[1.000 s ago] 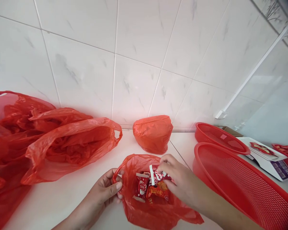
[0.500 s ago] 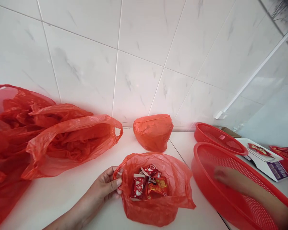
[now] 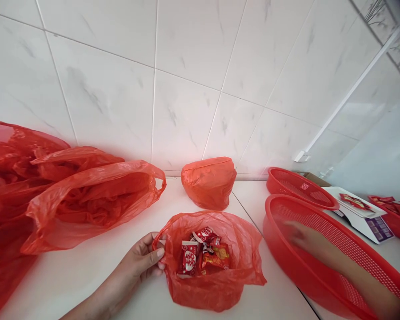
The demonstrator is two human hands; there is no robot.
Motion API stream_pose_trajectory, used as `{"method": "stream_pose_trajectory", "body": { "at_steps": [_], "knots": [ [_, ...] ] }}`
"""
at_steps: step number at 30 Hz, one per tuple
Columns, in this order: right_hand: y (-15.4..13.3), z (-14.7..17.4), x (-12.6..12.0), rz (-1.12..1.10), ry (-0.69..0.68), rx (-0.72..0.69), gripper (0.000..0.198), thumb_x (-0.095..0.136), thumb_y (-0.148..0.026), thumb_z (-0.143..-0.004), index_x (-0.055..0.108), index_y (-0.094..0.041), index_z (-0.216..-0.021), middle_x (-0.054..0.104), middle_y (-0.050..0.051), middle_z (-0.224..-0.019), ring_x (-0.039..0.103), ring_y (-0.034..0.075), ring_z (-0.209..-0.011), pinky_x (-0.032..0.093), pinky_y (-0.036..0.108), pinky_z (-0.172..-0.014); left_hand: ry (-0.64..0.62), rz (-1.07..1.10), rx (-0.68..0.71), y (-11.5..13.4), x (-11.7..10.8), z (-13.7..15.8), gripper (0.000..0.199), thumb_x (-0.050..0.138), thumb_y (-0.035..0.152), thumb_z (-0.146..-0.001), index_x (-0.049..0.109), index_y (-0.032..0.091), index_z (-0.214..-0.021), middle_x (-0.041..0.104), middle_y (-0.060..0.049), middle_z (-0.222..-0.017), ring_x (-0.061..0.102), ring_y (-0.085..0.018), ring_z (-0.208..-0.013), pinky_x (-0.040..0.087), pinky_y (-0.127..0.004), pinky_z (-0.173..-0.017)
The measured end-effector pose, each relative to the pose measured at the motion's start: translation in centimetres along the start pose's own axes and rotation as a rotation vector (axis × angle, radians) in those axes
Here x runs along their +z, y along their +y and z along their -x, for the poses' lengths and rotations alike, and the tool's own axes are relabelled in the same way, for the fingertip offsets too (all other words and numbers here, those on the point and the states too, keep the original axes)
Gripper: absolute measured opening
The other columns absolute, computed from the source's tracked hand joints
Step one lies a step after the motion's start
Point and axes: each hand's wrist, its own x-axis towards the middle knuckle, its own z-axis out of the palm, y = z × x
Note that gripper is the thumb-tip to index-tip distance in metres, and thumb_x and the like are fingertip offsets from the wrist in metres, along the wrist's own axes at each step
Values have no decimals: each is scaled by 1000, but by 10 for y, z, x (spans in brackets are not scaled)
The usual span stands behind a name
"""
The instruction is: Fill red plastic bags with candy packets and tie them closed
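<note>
My left hand (image 3: 146,258) had the left rim of an open red bag (image 3: 206,293) between thumb and fingers. The bag sat on the tabletop (image 3: 83,266), apart from its back edge at the wall (image 3: 186,102); its mouth faced upward, its long axis ran left to right, and a pointed corner stuck out toward the big basket (image 3: 274,244). Inside, a red packet (image 3: 189,258) pointed its length toward that back edge, its white writing too small for me to read, beside an orange packet (image 3: 216,258). The bag was thin, crinkled, see-through plastic. My right hand (image 3: 296,235) was inside the basket, a long, rounded red shape with small holes; I could not tell whether it held anything
</note>
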Motion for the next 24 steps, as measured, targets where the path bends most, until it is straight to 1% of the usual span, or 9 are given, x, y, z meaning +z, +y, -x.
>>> {"method": "stream_pose_trajectory", "body": {
  "at_steps": [3, 5, 9, 12, 15, 17, 20, 22, 24],
  "knots": [
    [-24, 4, -11, 23, -59, 48, 29, 54, -45, -80, 63, -29, -102, 69, 6, -102, 64, 26, -93, 50, 35, -74, -22, -7, 19, 0, -1, 0, 26, 75, 34, -74, 59, 20, -89, 57, 3, -65, 49, -8, -55, 42, -18, -54],
    [-50, 25, -5, 86, -65, -17, 32, 50, -52, -81, 61, -30, -102, 69, 4, -101, 64, 25, -90, 49, 35, -74, -39, -11, 21, 2, -1, 2, 25, 74, 33, -75, 59, 20, -90, 57, 3, -69, 49, -8, -57, 42, -18, -55],
    [-94, 70, 24, 137, -238, -147, 36, 46, -58, -81, 61, -27, -92, 66, 2, -73, 61, 21, -66, 44, 32, -61, -5, -27, 25, 9, -1, 3, 29, 74, 33, -75, 60, 20, -97, 58, 2, -78, 51, -7, -61, 45, -19, -57],
    [-102, 78, 43, -13, -388, -73, 33, 45, -52, -84, 52, -22, -70, 58, -1, -62, 55, 16, -58, 39, 26, -55, 48, -53, 8, 25, 8, -6, 32, 76, 33, -72, 62, 21, -98, 57, 4, -72, 53, -7, -58, 46, -17, -55],
    [-103, 69, 51, -285, -471, 21, 21, 49, -35, -81, 47, -21, -66, 56, -3, -62, 53, 13, -60, 38, 24, -55, 45, -61, 81, 62, 29, -18, 26, 78, 28, -70, 63, 18, -90, 58, 3, -69, 55, -7, -57, 48, -17, -56],
    [-106, 61, 49, -418, -440, 49, 15, 49, -29, -79, 49, -21, -67, 56, -4, -61, 52, 12, -58, 38, 23, -55, 5, -26, 226, 94, 47, -20, 24, 79, 23, -68, 64, 17, -87, 61, 1, -77, 55, -7, -56, 50, -18, -57],
    [-112, 52, 38, -541, -279, 96, 16, 52, -34, -79, 51, -21, -70, 55, -5, -60, 50, 11, -55, 39, 23, -54, -101, -63, 435, 129, 68, -11, 18, 74, 25, -75, 64, 17, -88, 59, 1, -79, 54, -6, -56, 50, -17, -54],
    [-113, 47, 33, -597, -165, 131, 18, 55, -40, -78, 53, -22, -75, 57, -4, -63, 52, 12, -56, 41, 24, -53, -115, -119, 484, 137, 73, -3, 16, 72, 27, -76, 64, 18, -87, 58, 2, -76, 53, -7, -55, 49, -18, -53],
    [-110, 43, 30, -565, -74, 136, 24, 57, -45, -76, 55, -22, -84, 61, -1, -73, 57, 15, -64, 46, 25, -57, -91, -188, 475, 133, 71, 3, 15, 72, 28, -77, 64, 18, -85, 58, 1, -75, 52, -8, -55, 48, -19, -53]
  ]
}}
